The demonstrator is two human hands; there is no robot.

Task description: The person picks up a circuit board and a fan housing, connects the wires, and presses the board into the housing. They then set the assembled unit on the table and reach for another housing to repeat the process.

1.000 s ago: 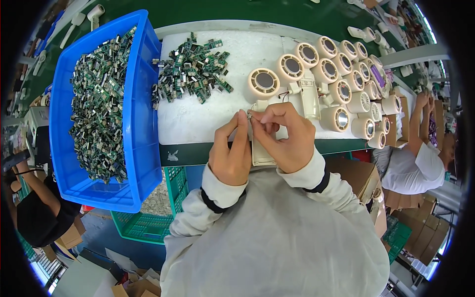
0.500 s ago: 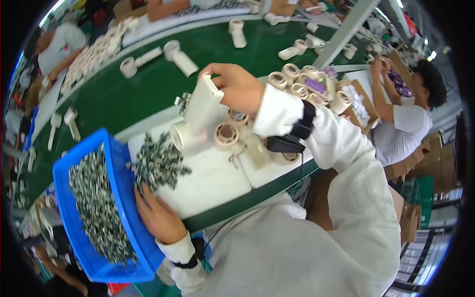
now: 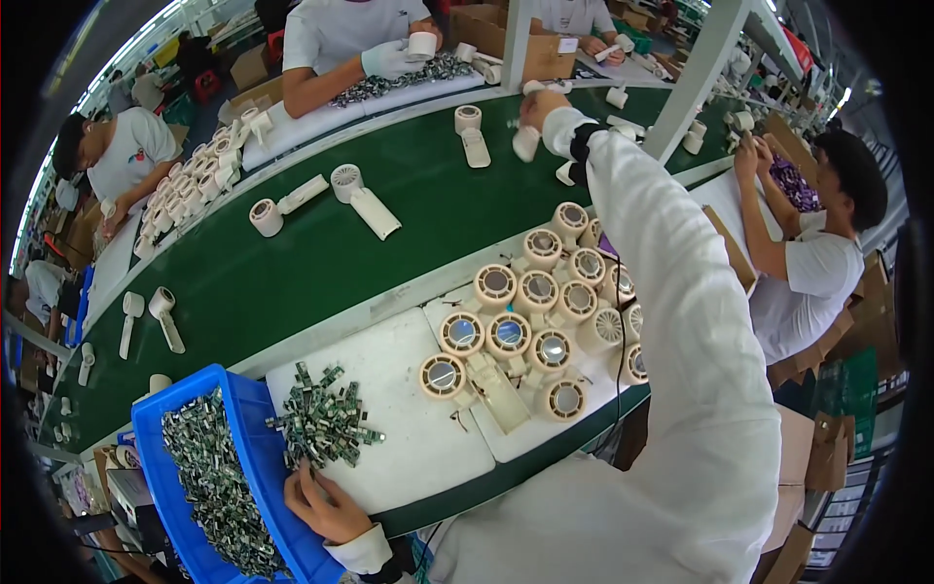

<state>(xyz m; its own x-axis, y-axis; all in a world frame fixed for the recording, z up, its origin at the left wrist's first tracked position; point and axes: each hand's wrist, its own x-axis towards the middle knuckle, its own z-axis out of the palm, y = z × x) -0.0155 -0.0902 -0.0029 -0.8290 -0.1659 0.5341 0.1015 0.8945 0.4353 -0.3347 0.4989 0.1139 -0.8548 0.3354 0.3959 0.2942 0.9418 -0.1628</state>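
Note:
My left hand rests at the near edge of a heap of small green circuit boards on the white work surface. Its fingers are bent and drawn together; whatever they pinch is hidden. Stretched far across the green belt, my right hand is smeared by motion. A blurred white piece lies just below it, and whether the fingers grip it I cannot tell. Beside my right arm, several cream handheld fan housings stand packed together with round ends up. One opened housing shows its hollow handle.
A blue bin full of circuit boards stands left of the heap. Several white fans lie along the green conveyor belt. A grey post rises near my right arm. Co-workers sit across the belt and at right, near cardboard boxes.
My right hand has swung away from the work surface to the far side of the belt, where it held a white fan housing before. My left fingers have curled in from spread.

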